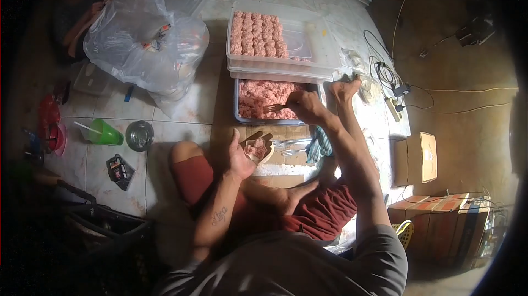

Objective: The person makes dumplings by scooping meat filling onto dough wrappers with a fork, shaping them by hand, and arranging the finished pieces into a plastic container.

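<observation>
My left hand is palm up beside a small wrapper with pink filling on it, its thumb stretched out; the wrapper lies across its fingers. My right hand is closed on a fork, whose tines touch the pink minced filling in a blue-rimmed tub. Behind that tub, a clear plastic container holds rows of shaped pink pieces. Several forks and a checked cloth lie on cardboard in front of the tub.
White plastic bags sit at the left, near another person's arm. Closer in are a green cup and a glass dish. Cables and cardboard boxes are at the right.
</observation>
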### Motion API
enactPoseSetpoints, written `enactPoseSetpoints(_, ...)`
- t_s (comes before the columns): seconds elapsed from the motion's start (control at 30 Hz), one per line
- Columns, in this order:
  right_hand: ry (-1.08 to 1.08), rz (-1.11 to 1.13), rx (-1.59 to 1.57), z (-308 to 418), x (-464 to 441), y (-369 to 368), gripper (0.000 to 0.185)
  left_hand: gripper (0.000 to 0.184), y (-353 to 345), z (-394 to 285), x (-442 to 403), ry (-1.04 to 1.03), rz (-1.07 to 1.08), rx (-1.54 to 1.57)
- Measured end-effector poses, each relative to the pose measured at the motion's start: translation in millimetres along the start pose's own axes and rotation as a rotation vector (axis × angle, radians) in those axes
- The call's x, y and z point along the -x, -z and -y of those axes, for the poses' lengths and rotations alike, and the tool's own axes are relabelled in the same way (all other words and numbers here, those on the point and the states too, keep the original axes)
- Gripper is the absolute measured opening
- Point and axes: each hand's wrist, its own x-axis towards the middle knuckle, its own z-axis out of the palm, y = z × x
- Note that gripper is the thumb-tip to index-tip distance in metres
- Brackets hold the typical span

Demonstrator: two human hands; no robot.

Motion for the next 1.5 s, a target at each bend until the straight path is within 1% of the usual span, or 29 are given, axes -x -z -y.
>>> enactPoseSetpoints(0.07,-0.011,-0.072,-0.303,22,14,34,0.009,0.087,-13,-4,-2,0.04,0.059,0.079)
enactPoseSetpoints(0.1,-0.129,0.038,-0.428,43,19,53,0.014,0.09,-22,-7,-2,0.08,0.123,0.153)
enactPoseSetpoints(0.2,-0.108,0.068,-0.498,85,40,68,0.015,0.094,-44,-7,-2,0.0,0.177,0.161)
enactPoseSetpoints(0.23,0.049,0.037,-0.415,79,50,45,0.021,0.095,-46,-8,-3,0.007,0.069,0.122)
enactPoseSetpoints(0.27,0.181,0.066,-0.113,70,60,20,0.021,0.095,-48,-10,-4,0.012,0.062,0.117)
enactPoseSetpoints(0.33,0.01,0.124,-0.085,85,78,20,0.034,0.095,-54,-14,0,0.017,0.095,0.124)
enactPoseSetpoints(0.37,0.013,0.119,-0.092,92,80,25,0.034,0.095,-45,-14,-1,0.005,0.099,0.163)
enactPoseSetpoints(0.43,-0.047,-0.038,-0.119,112,85,28,0.033,0.095,-44,-16,-2,-0.003,0.087,0.125)
enactPoseSetpoints(0.47,0.019,-0.208,-0.194,101,92,-11,0.03,0.093,-42,-12,0,-0.021,0.04,0.085)
enactPoseSetpoints(0.53,-0.194,-0.036,-0.364,128,102,-14,0.027,0.091,-46,-5,3,-0.021,-0.018,0.027)
enactPoseSetpoints(0.6,-0.158,-0.124,-0.355,139,105,-6,0.025,0.086,-36,-2,-3,-0.237,-0.038,0.138)
enactPoseSetpoints(0.63,-0.211,-0.208,-0.413,149,105,-3,0.024,0.08,-35,1,-1,-0.317,-0.033,0.065)
enactPoseSetpoints(0.73,-0.344,-0.354,-0.484,166,116,-28,0.021,0.077,-47,10,0,-0.236,-0.086,0.063)
enactPoseSetpoints(0.8,-0.341,-0.267,-0.507,167,123,-32,0.023,0.076,-37,7,-3,-0.261,-0.156,0.03)
enactPoseSetpoints(0.9,-0.374,-0.305,-0.515,170,117,-37,0.028,0.075,-28,10,1,-0.262,-0.115,0.004)
enactPoseSetpoints(0.97,-0.341,-0.303,-0.59,170,117,-60,0.026,0.074,-23,9,-2,-0.24,-0.184,0.082)
enactPoseSetpoints(1.0,-0.328,-0.293,-0.588,167,118,-55,0.026,0.074,-18,6,-4,-0.239,-0.216,0.125)
enactPoseSetpoints(1.03,-0.276,-0.277,-0.546,162,120,-45,0.027,0.077,-9,2,0,-0.191,-0.043,0.286)
enactPoseSetpoints(1.07,-0.229,-0.26,-0.507,161,120,-36,0.028,0.077,1,-1,0,-0.208,-0.04,0.297)
enactPoseSetpoints(1.13,-0.209,-0.266,-0.504,157,121,-30,0.029,0.078,-24,0,11,-0.055,-0.032,0.196)
enactPoseSetpoints(1.2,-0.143,-0.1,-0.423,140,124,-36,0.02,0.077,-29,1,17,-0.072,-0.049,0.224)
enactPoseSetpoints(1.23,-0.197,-0.049,-0.363,141,122,-17,0.02,0.076,-25,-2,16,-0.119,-0.121,0.185)
enactPoseSetpoints(1.27,-0.172,-0.038,-0.346,138,117,-6,0.02,0.074,-21,-5,16,-0.164,-0.194,0.144)
enactPoseSetpoints(1.3,-0.199,-0.141,-0.392,136,114,2,0.02,0.073,-20,-5,17,-0.202,-0.275,0.103)
enactPoseSetpoints(1.33,-0.224,-0.247,-0.437,133,109,7,0.02,0.073,-18,-4,15,-0.216,-0.264,0.119)
enactPoseSetpoints(1.37,-0.295,-0.271,-0.446,128,99,12,0.019,0.072,-17,-2,13,-0.217,-0.341,0.047)
enactPoseSetpoints(1.4,-0.231,-0.344,-0.257,111,90,3,0.025,0.072,-15,0,14,-0.213,-0.422,-0.027)
enactPoseSetpoints(1.43,-0.221,-0.276,-0.139,102,74,8,0.022,0.074,16,2,7,-0.208,-0.426,-0.105)
enactPoseSetpoints(1.5,-0.204,-0.213,-0.009,86,44,13,0.02,0.077,11,7,11,-0.151,-0.359,-0.179)
